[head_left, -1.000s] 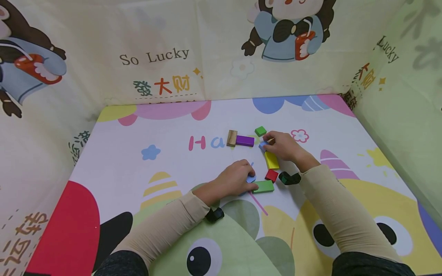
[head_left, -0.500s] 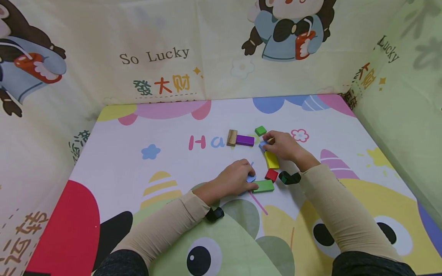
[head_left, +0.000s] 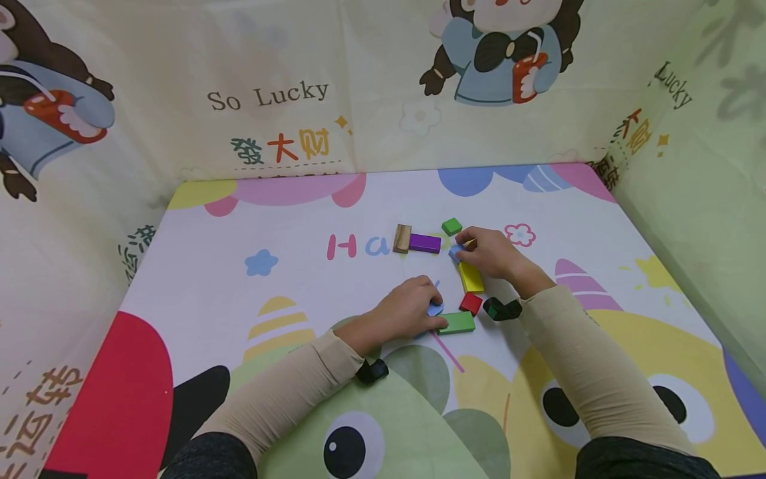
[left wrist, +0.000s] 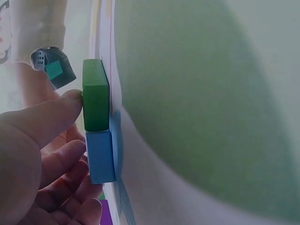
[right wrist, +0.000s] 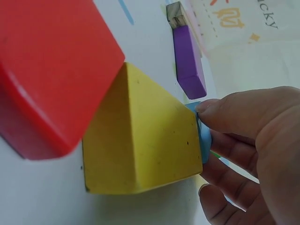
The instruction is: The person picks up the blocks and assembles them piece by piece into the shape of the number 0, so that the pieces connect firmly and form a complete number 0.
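Note:
My left hand (head_left: 407,309) touches the long green block (head_left: 457,324) with the thumb. Its curled fingers (left wrist: 65,159) lie against or behind a blue block (left wrist: 100,157) that butts the green one's end; whether they grip either is unclear. My right hand (head_left: 493,253) pinches a small light blue block (right wrist: 204,136) between thumb and finger. That block meets the end of a yellow block (head_left: 471,277). A red block (head_left: 471,304) sits between the yellow and green ones, so the blocks form a curved row.
Farther back lie a purple block (head_left: 425,244), a wood-grain block (head_left: 402,239) touching its left end, and a small green block (head_left: 451,227) just beyond my right hand. The mat (head_left: 209,286) carries printed cartoons and letters. Patterned cloth (head_left: 371,133) hangs around the table's back and sides.

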Demonstrator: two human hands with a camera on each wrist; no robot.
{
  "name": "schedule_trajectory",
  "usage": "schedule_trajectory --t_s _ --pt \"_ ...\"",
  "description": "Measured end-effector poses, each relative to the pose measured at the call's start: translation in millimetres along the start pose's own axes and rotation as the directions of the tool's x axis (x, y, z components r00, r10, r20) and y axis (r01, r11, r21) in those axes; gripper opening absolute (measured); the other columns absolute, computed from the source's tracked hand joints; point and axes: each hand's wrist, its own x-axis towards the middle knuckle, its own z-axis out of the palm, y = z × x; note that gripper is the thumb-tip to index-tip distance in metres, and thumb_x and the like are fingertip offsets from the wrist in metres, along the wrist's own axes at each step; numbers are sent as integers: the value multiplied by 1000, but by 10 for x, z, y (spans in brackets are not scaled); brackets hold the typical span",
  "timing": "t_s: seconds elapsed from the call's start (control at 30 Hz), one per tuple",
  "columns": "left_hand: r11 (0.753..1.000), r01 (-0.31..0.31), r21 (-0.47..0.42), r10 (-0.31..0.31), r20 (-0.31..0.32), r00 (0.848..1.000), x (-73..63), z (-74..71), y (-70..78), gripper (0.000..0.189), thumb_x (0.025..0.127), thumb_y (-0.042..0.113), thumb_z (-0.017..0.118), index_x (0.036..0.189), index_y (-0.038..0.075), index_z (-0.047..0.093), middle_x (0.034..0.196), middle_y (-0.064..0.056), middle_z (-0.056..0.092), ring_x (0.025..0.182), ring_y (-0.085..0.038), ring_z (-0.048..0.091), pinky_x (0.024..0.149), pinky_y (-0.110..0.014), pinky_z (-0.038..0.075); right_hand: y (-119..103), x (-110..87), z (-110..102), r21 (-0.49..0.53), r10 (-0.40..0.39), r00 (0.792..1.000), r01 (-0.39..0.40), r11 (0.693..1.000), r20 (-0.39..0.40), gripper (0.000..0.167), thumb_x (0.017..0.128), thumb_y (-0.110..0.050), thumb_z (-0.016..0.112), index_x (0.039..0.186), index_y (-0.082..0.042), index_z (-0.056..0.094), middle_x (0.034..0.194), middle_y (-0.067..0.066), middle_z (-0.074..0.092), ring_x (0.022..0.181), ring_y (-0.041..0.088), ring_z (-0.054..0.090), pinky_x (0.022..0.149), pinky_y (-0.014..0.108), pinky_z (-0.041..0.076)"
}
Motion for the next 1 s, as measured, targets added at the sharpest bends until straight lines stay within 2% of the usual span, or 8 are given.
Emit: schedule_trajectory --t_s 1.0 --pt "1000 -11 4 11 -9 1000 3 10 -10 38 90 39 76 114 10 74 114 -3 61 102 -15 54 92 -21 46 12 -11 6 -17 -19 1000 19 1000 -10 40 97 -22 65 131 -4 57 127 20 60 116 36 56 93 46 51"
